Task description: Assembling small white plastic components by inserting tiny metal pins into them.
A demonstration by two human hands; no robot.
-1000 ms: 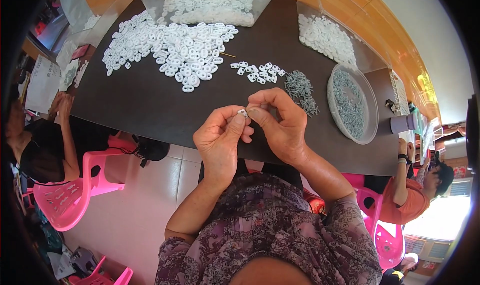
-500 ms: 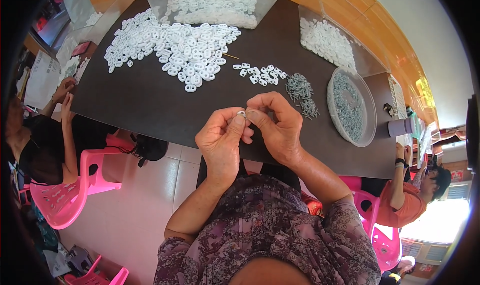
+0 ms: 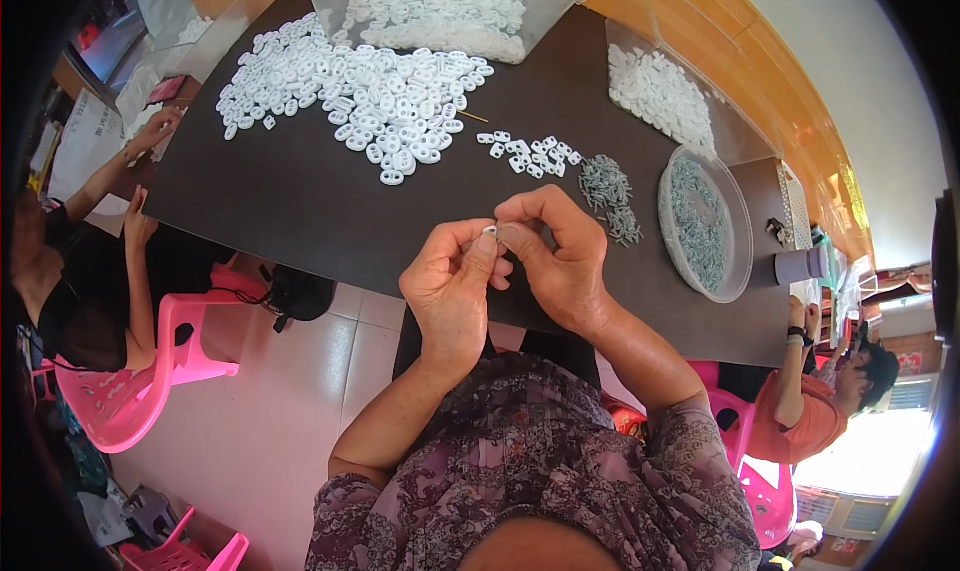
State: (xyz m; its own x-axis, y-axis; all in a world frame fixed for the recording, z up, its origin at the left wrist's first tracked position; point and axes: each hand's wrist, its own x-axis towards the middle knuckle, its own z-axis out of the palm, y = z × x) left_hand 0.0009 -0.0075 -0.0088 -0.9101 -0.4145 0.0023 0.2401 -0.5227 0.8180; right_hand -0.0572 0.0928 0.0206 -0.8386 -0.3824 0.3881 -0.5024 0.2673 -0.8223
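In front of me, over the table's near edge, my left hand (image 3: 448, 289) pinches a small white plastic piece (image 3: 490, 230) between thumb and fingers. My right hand (image 3: 562, 266) meets it there, thumb and forefinger closed at the piece's right side; whatever they hold is hidden. Beyond my hands lies a small group of white two-holed pieces (image 3: 530, 155). Just right of that sits a heap of grey screw-like pins (image 3: 606, 184). A large pile of white oval two-holed pieces (image 3: 395, 106) spreads over the far left of the table.
Clear bins hold white pieces at the far side (image 3: 430, 16) and far right (image 3: 660, 96). A round dish (image 3: 748, 241) of grey pins stands at right, near a grey cup (image 3: 800, 265). People sit at left (image 3: 80, 281) and right (image 3: 815, 411) on pink chairs.
My hands stay together at the white piece, with little movement between them. The table view has shifted slightly rightward. The person at left has stretched one hand farther onto a surface.
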